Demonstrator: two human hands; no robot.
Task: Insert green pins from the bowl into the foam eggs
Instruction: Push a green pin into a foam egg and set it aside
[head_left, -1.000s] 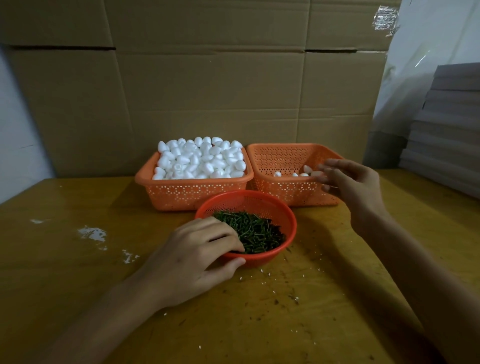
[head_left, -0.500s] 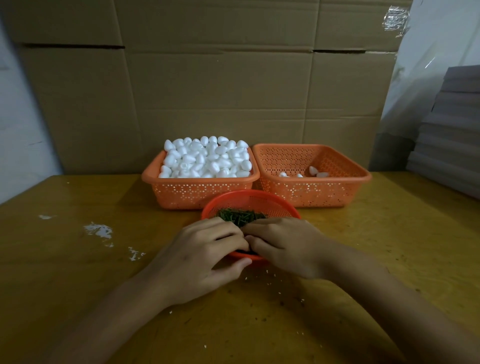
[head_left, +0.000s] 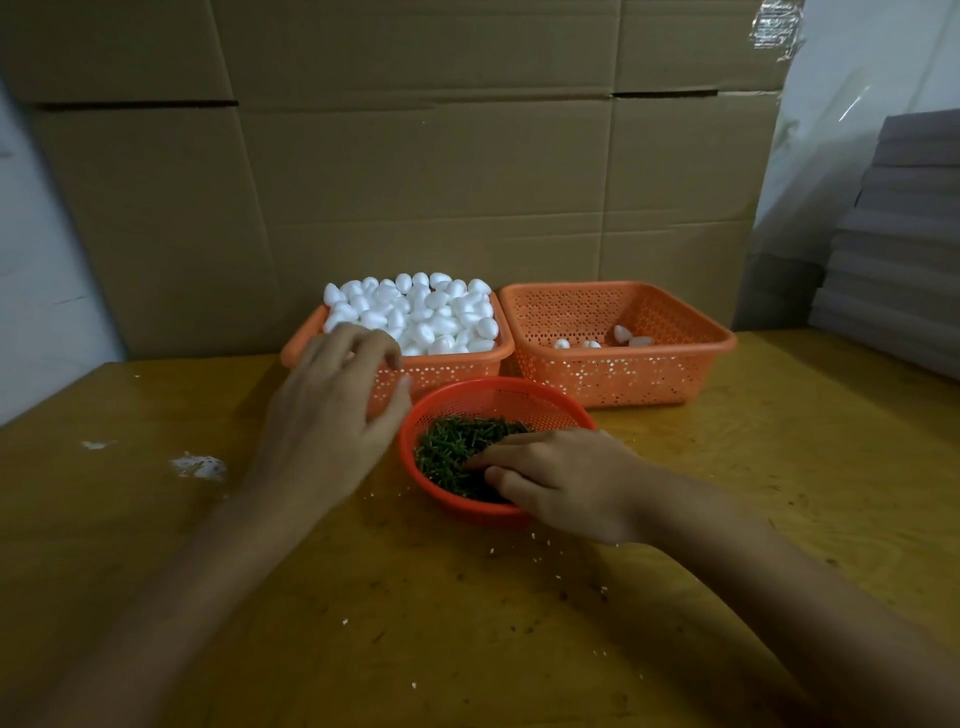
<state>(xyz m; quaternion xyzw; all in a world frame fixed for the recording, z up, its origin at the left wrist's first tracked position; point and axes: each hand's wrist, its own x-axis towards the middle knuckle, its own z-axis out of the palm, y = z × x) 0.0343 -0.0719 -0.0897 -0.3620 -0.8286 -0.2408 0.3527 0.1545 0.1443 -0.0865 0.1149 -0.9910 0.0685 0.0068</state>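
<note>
Closest to me the wooden table (head_left: 467, 649) is speckled with white foam crumbs and dark bits, so it's messy but nothing is blocking either arm.

The right hand (head_left: 561, 483) is down in the red bowl (head_left: 519, 387), fingertips and thumb drawn together in the green pins (head_left: 457, 441). It looks like a pinch, but I honestly can't tell if there's a pin between them. The pins are a tangled pile, so getting just one out might be fiddly.

The left hand (head_left: 332, 415) is a bit blurred. It's over the near rim of the left basket (head_left: 441, 371) with its fingers loosely curved and apart, and I can't see anything in it. My guess is it's going for an egg.

That basket is heaped with plain white foam eggs (head_left: 426, 312). The right basket (head_left: 649, 374), touching it, has only a few eggs (head_left: 623, 335) at the bottom. They're too small to see whether pins are in them, but if that's the finished lot, this job has barely started and nearly the whole heap is left.

There are some torn white scraps (head_left: 200, 465) off to the left, well away from everything. Behind it all is a wall of cardboard (head_left: 415, 182), and a stack of grey sheets (head_left: 904, 249) at far right, out of the way.
</note>
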